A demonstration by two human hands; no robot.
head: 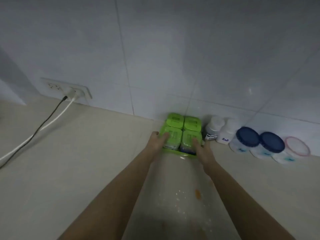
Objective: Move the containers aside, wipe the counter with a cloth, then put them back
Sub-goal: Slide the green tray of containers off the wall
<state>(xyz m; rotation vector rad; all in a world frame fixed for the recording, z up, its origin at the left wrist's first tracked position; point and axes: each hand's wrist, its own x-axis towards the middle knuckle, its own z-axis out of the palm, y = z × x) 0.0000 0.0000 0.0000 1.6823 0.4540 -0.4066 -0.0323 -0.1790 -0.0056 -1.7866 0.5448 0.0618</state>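
A green tray [184, 153] with several green-lidded containers [174, 120] stands on the beige counter [86, 161] against the tiled wall. My left hand [158, 140] grips the tray's left side, thumb over a front lid. My right hand [203, 149] grips its right side. Right of the tray stand two white bottles [225, 132], one labelled Salt, then two blue-lidded jars [247, 136] and a pink-rimmed clear-lidded jar [297, 146]. No cloth is in view.
Crumbs and an orange smear [197, 194] lie on the counter between my forearms. A wall socket [69, 90] at the left holds plugs, with a black and a white cable [43, 127] trailing over the counter.
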